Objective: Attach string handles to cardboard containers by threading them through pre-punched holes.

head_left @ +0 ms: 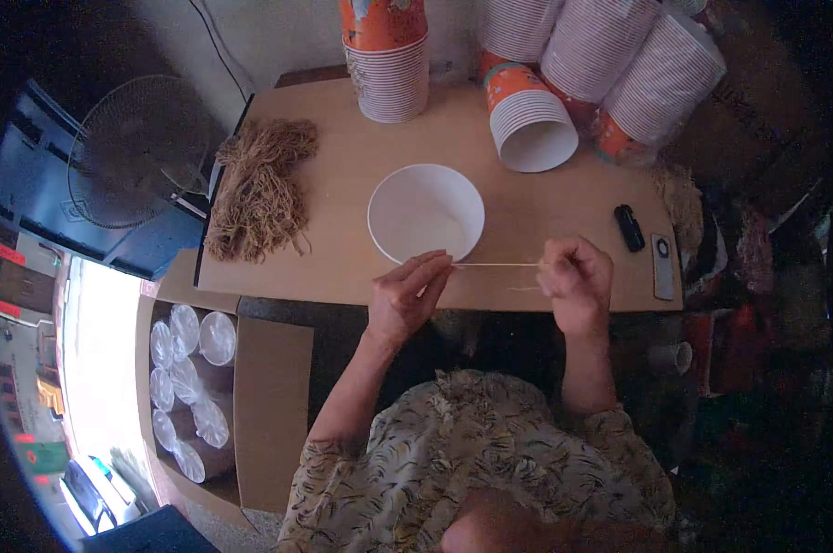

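Note:
A thin pale string [499, 265] is drawn taut and nearly level between my two hands, close to the table's near edge. My left hand [409, 293] pinches one end with fingers pressed together, just at the near rim of a white paper bucket [425, 207]. Curled into a loose fist, my right hand [578, 281] grips the other end. The bucket stands with its mouth up, and its inside looks bare. I cannot tell whether my left fingertips touch its rim. Another short pale strand [527, 288] lies on the table between my hands.
On the brown table [342, 184] lies a bundle of tan twine [264, 184] at left. Nested bucket stacks [389, 83] stand behind; one stack [533, 129] lies tipped. A black clip-like object [629, 228] and pale strip [662, 267] lie right. A carton [273, 415] holds wrapped stacks.

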Demonstrator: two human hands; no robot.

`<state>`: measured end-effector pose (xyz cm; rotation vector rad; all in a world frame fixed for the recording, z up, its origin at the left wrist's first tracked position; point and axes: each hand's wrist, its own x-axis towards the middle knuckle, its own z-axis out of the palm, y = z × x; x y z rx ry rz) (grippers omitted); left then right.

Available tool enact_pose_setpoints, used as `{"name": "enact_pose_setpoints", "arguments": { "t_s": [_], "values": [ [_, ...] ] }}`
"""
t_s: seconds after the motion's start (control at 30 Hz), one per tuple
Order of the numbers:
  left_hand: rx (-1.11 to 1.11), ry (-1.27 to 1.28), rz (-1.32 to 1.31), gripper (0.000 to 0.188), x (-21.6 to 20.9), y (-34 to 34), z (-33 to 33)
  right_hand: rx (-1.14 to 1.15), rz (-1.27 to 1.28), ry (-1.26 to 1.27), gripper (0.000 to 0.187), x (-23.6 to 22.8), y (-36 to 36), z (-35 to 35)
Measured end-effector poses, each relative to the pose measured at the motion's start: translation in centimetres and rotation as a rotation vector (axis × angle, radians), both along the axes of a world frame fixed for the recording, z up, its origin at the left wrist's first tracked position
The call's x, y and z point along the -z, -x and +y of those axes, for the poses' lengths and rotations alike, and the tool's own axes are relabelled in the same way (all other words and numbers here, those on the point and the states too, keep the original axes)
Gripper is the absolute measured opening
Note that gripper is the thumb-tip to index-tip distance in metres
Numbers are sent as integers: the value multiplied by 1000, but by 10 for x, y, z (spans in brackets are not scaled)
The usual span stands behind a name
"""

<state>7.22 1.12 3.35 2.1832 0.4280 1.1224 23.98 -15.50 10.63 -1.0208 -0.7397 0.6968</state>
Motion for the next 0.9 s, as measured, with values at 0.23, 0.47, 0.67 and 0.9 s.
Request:
{"name": "enact_pose_setpoints", "arguments": {
  "t_s": [0.23,0.47,0.67,0.9],
  "values": [
    [-52,56,197,21,-11,7,-3,216,-254,125,20,-2,15,0],
    [-135,-43,175,27,-20,16,-11,-19,212,-157,20,2,27,-5],
    [245,544,82,30,-30,13,-69,-96,379,-198,16,25,53,-1],
    [310,1059,242,20,-20,24,-93,-156,430,-218,15,48,62,-7]
  ]
}}
